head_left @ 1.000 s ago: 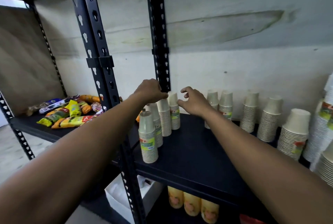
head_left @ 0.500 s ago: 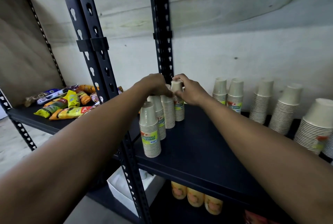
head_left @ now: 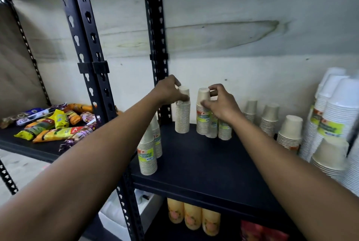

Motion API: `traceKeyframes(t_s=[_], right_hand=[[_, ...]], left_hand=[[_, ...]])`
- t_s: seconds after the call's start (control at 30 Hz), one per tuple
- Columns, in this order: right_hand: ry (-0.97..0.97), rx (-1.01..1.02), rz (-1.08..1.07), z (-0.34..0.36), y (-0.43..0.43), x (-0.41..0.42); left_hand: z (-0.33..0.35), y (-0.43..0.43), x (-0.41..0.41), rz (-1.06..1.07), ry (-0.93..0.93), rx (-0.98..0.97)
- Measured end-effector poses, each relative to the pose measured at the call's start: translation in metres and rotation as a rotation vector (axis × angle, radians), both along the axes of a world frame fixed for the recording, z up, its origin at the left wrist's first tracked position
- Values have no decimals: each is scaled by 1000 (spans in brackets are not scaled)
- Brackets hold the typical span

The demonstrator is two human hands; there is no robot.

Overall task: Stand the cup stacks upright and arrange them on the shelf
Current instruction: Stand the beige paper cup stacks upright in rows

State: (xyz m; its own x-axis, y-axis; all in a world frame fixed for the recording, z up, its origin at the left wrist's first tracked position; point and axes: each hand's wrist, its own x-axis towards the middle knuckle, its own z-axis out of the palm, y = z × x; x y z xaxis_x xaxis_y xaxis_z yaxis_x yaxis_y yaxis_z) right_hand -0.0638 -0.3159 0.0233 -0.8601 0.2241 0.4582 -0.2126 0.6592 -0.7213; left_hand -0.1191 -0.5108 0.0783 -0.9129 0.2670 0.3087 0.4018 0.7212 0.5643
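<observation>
Upright stacks of beige paper cups stand on the black shelf [head_left: 196,165]. My left hand [head_left: 170,91] grips the top of one cup stack [head_left: 182,116] beside the black back post. My right hand [head_left: 221,103] pinches the top of a second cup stack [head_left: 203,118] just to the right, a small gap between the two. Two more stacks [head_left: 224,129] stand behind my right hand, partly hidden. At the shelf's front left corner stand two other stacks [head_left: 147,153].
More cup stacks [head_left: 269,118] line the back wall, with tall white stacks [head_left: 334,112] at the right edge. Snack packets [head_left: 56,122] lie on the left shelf. Black posts [head_left: 85,46] rise at the left front. Juice bottles [head_left: 192,219] sit below.
Both hands have taken hold of a stack each and moved them apart and to the right along the back of the shelf. The view has shifted.
</observation>
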Motion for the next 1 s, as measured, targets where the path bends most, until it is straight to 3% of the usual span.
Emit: traceKeyframes(t_s=[0.27, 0.67, 0.9, 1.0], right_hand=[[-39, -35, -154, -38, 40, 29], [-11, -34, -180, -64, 57, 16], [7, -200, -206, -117, 55, 19], [-4, -222, -235, -140, 51, 23]], left_hand=[[-49, 50, 9, -108, -88, 162], [-84, 82, -8, -187, -162, 226], [-131, 94, 7, -69, -60, 433], [-166, 95, 16, -32, -106, 490]])
